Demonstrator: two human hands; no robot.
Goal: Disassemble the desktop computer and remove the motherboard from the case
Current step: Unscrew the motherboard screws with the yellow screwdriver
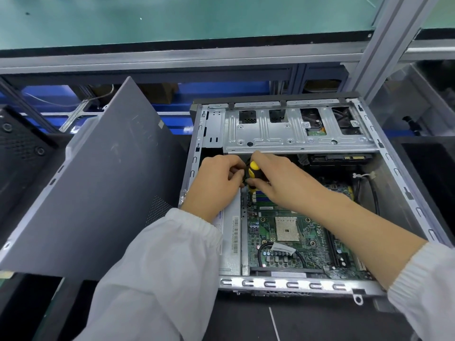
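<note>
An open desktop case lies flat in front of me, its green motherboard exposed with a bare CPU socket in the middle. My right hand grips the yellow and black handle of a screwdriver, held upright over the far left part of the board. My left hand pinches the same handle from the left side. The screwdriver's tip is hidden behind my fingers. A silver drive cage spans the far half of the case.
The removed grey side panel leans tilted just left of the case. A black perforated unit sits at far left. An aluminium frame post rises at the right, a green mat shelf behind. A black mat lies below the case.
</note>
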